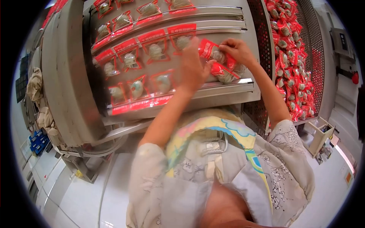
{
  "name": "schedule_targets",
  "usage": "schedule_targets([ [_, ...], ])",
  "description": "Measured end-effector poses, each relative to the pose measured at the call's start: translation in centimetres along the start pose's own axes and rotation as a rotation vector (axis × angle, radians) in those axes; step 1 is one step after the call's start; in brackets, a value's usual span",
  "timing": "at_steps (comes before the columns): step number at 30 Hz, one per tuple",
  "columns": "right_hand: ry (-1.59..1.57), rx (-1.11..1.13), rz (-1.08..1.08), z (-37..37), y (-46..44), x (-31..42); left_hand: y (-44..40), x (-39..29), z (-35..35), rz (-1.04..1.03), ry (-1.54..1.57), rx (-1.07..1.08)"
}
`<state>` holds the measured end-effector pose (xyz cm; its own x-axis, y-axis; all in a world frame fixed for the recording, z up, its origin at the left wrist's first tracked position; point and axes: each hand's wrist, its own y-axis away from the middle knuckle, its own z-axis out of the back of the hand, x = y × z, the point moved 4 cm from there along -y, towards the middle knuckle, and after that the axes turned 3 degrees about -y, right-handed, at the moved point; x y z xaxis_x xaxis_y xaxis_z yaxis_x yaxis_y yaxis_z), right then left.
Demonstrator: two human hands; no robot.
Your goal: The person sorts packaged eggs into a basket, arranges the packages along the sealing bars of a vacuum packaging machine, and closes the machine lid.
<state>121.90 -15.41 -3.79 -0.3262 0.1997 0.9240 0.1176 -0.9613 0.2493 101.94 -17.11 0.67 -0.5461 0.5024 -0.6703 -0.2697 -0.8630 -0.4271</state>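
Observation:
Red-and-clear packets with pale round contents lie in rows on a metal sealing plate (142,72). My left hand (194,68) is over the plate's middle, blurred by motion, beside a packet (183,41) in the middle row. Whether it holds anything does not show. To its right, my right hand (237,49) pinches the edge of a red packet (213,51). Just below that one, another packet (224,73) lies near the right end of the lower metal bar (228,88). Three packets in the lower row, one of them here (137,88), have their red ends along this bar.
A perforated metal tray (310,45) on the right holds a heap of similar packets (291,72). Two long metal bars (205,19) cross the upper plate. A thick metal housing (70,76) stands at the left. A small stand (317,133) is at lower right.

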Motion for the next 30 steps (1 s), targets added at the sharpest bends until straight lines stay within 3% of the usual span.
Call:
schedule_targets([
  [5, -0.535, -0.304, -0.029, 0.6, 1.1, -4.4, -0.5, -0.3, -2.3, 0.123, 0.164, -0.048],
  [7, -0.684, -0.384, -0.036, 0.8, 1.5, -3.9, -0.8, 0.9, -4.6, 0.282, 0.315, 0.069],
  [9, -0.725, -0.368, -0.024, 0.6, 1.7, -4.2, -1.4, 1.7, -7.1, 0.522, 0.608, 0.219],
  [12, -0.732, -0.372, 0.008, 0.9, 1.7, -3.9, -3.1, 1.2, -7.8, 0.569, 0.678, 0.370],
  [13, -0.738, -0.395, -0.004, 0.7, 1.9, -2.7, -2.9, 1.6, -8.5, 0.616, 0.850, 0.234],
  [14, -0.745, -0.417, -0.016, 0.7, 2.1, -2.2, -2.5, 2.2, -8.9, 0.616, 0.825, 0.210],
  [18, -0.663, -0.333, -0.052, 0.6, 1.9, -2.4, -1.9, 3.1, -9.4, 0.619, 0.814, 0.120],
  [22, -0.622, -0.417, -0.145, 1.0, 1.5, -3.6, -0.6, 5.1, -10.3, 0.660, 0.738, 0.033],
  [26, -0.097, -0.400, -0.250, 1.1, 0.7, -4.6, 0.4, 5.3, -10.1, 0.799, 0.682, -0.098],
  [30, 0.164, -0.371, -0.346, 1.6, 0.5, -2.8, 0.3, 5.0, -9.3, 0.890, 0.702, 0.010],
])
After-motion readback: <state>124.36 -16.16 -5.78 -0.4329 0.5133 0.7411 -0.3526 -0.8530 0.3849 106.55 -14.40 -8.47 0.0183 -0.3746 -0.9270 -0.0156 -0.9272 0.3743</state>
